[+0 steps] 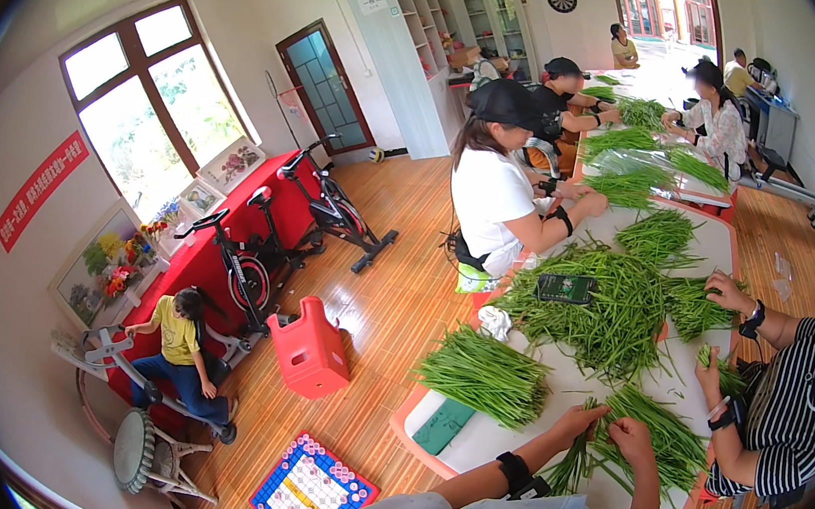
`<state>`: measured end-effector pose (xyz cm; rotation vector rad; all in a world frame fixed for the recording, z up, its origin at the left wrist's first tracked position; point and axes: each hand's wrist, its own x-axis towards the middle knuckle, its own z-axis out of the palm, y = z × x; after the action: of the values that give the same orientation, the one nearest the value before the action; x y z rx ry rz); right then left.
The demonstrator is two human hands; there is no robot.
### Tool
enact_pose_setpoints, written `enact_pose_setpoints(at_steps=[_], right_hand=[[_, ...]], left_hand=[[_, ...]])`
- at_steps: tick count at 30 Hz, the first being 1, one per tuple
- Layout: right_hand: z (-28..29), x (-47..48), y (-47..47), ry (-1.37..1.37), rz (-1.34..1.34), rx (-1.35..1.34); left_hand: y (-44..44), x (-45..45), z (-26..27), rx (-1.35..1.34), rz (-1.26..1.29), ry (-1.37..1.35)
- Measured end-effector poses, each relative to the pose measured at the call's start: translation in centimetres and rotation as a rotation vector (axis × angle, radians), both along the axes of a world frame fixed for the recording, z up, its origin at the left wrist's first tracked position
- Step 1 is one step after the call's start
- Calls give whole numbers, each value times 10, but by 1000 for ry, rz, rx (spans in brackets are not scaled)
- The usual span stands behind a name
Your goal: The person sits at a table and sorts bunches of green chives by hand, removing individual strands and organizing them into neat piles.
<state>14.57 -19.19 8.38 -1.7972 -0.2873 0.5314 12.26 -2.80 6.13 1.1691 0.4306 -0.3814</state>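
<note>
My left hand [579, 423] is closed around a small bundle of long green stalks [570, 469], which hangs down towards my lap. Close beside it, at the top of the same bundle, my right hand [632, 440] has its fingers bent; whether it pinches a stalk is too small to tell. A loose pile of green stalks [666, 435] lies just beyond my right hand. Left of my hands, a thick, neatly lined-up pile of stalks [488, 375] rests on the white table [506, 444]. Farther up the table is a large tangled heap of stalks [619, 316].
A smartphone [564, 288] lies on the heap, beside crumpled white tissue [495, 322]. A person in stripes [787, 396] handles stalks at the right; a person in white [492, 204] works at the far left side. A red plastic stool [308, 349] and board game [313, 489] are on the floor.
</note>
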Motion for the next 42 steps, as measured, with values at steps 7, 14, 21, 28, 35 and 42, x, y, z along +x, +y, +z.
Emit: enact_pose_setpoints(at_steps=[7, 14, 21, 28, 35, 42], right_hand=[[-8, 7, -6, 5, 13, 15], [4, -2, -1, -11, -19, 70], [2, -3, -8, 30, -30, 34], [9, -5, -3, 79, -37, 109], [-63, 25, -18, -243, -96, -442], [-123, 24, -32, -622, -74, -618]], left_hand=[[8, 0, 6, 6, 60, 12], [1, -6, 15, -34, 33, -65], [-1, -3, 10, -28, -51, -3], [-2, -2, 3, -237, 52, -80], [12, 3, 13, -164, 99, -125], [2, 2, 11, -278, -54, -67]])
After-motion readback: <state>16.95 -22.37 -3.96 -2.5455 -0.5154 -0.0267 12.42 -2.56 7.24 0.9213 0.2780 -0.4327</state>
